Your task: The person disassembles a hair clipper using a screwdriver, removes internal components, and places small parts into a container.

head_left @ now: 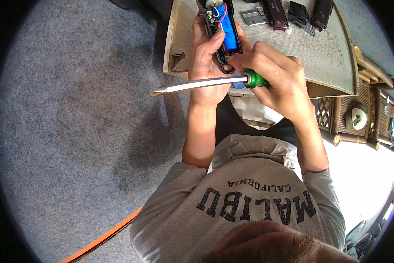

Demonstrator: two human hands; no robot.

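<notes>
My left hand [205, 72] holds an opened black handheld device [213, 27] over the near side of the table, its thumb on the casing's edge. Inside the casing lies a blue cylindrical battery [227, 28] with red and white wires beside it. A black ring [227, 69] sits at the device's lower end. In my right hand [282, 72], closed around its green handle, is a screwdriver [201, 84]. Its long metal shaft points left, across my left palm and wrist. The right fingertips are at the device's lower end, by the wires; whether they pinch a wire is hidden.
Dark maroon casings [275, 15] and metal plates [254, 16] lie at the table's far side. The wooden table [332, 57] has a raised edge. A bamboo rack [352, 101] holding a white and dark cap [356, 118] stands right. Grey carpet [74, 109] spreads left.
</notes>
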